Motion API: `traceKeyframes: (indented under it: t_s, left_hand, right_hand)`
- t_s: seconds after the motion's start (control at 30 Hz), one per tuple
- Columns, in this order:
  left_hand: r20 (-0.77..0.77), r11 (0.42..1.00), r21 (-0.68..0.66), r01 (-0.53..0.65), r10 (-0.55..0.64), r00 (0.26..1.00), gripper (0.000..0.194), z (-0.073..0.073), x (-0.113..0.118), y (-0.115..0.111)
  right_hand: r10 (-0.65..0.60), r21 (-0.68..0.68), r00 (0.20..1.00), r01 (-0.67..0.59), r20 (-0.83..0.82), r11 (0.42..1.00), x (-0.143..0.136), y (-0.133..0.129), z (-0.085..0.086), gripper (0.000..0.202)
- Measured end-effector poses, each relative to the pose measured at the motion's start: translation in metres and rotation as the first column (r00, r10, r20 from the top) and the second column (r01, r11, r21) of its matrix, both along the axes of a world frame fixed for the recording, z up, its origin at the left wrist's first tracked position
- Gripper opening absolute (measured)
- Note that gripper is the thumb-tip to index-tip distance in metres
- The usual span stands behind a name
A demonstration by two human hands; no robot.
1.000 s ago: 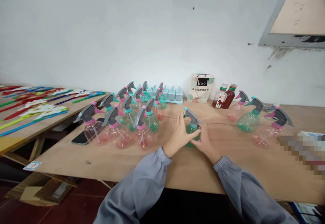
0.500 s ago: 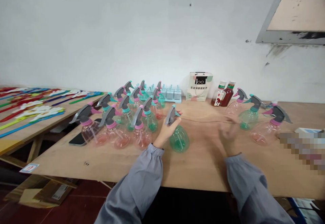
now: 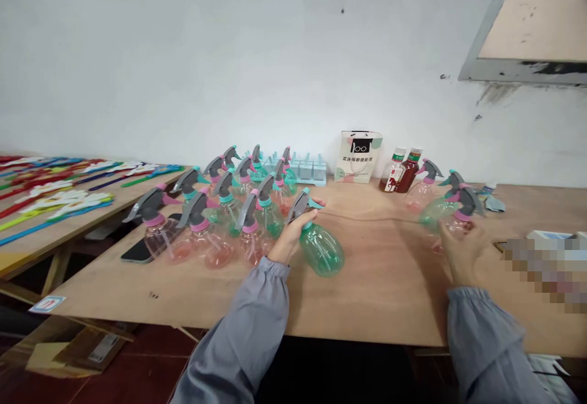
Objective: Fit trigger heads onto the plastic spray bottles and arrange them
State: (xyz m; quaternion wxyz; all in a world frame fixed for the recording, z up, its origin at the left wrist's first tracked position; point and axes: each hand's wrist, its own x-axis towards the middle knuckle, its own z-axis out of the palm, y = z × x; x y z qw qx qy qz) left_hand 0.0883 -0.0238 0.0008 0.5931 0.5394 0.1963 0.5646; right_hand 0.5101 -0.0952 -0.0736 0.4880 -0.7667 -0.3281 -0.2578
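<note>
My left hand (image 3: 293, 233) is wrapped round the neck of a clear green spray bottle (image 3: 323, 250) with a grey and teal trigger head; the bottle tilts a little. At the right, my right hand (image 3: 463, 251) grips a pink spray bottle (image 3: 436, 245) just below its pink collar, hiding much of its body. Close behind it stand another green spray bottle (image 3: 435, 213) and a second pink one (image 3: 418, 196). Several more pink and green spray bottles (image 3: 215, 248) stand grouped left of my left hand.
A phone (image 3: 137, 251) lies by the left bottles. Along the wall stand a pale blue popsicle mould (image 3: 316, 172), a printed paper bag (image 3: 358, 158) and two drink bottles (image 3: 410, 175). Colourful strips lie on the left table (image 3: 123, 205). A blurred patch covers something at right.
My right hand has moved right and taken hold of the pink spray bottle, which has shifted left. The green bottle in my left hand now leans more.
</note>
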Motion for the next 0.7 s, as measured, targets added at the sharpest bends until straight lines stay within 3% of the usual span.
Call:
traceKeyframes:
  t_s: [0.07,0.17,0.3,0.47,0.63,0.7]
  left_hand:
    - [-0.009,0.999,-0.019,0.047,-0.047,0.999,0.028,0.001,0.000,-0.001]
    - [0.031,0.995,-0.055,0.089,-0.087,0.996,0.031,0.005,0.003,-0.003]
    - [0.109,0.990,-0.116,0.086,-0.073,0.991,0.027,0.007,0.005,-0.005]
    - [0.181,0.982,-0.158,-0.099,0.128,0.975,0.012,0.003,0.008,-0.004]
    - [0.080,0.996,-0.066,0.059,-0.054,0.995,0.022,0.006,0.013,-0.011]
    - [0.062,0.997,-0.046,0.058,-0.056,0.997,0.023,0.006,0.014,-0.014]
  right_hand:
    - [0.151,-0.001,0.988,-0.151,-0.006,0.989,-0.036,0.010,-0.001,0.080]
    - [0.412,-0.017,0.907,-0.412,0.083,0.911,-0.094,0.027,0.000,0.080]
    - [0.565,0.008,0.820,-0.568,0.096,0.823,-0.144,0.042,-0.001,0.075]
    - [0.613,0.025,0.789,-0.614,0.040,0.789,-0.155,0.044,-0.003,0.071]
    - [0.626,0.028,0.779,-0.627,0.036,0.778,-0.152,0.042,-0.004,0.071]
    - [0.629,0.031,0.777,-0.630,0.035,0.776,-0.153,0.042,-0.005,0.070]
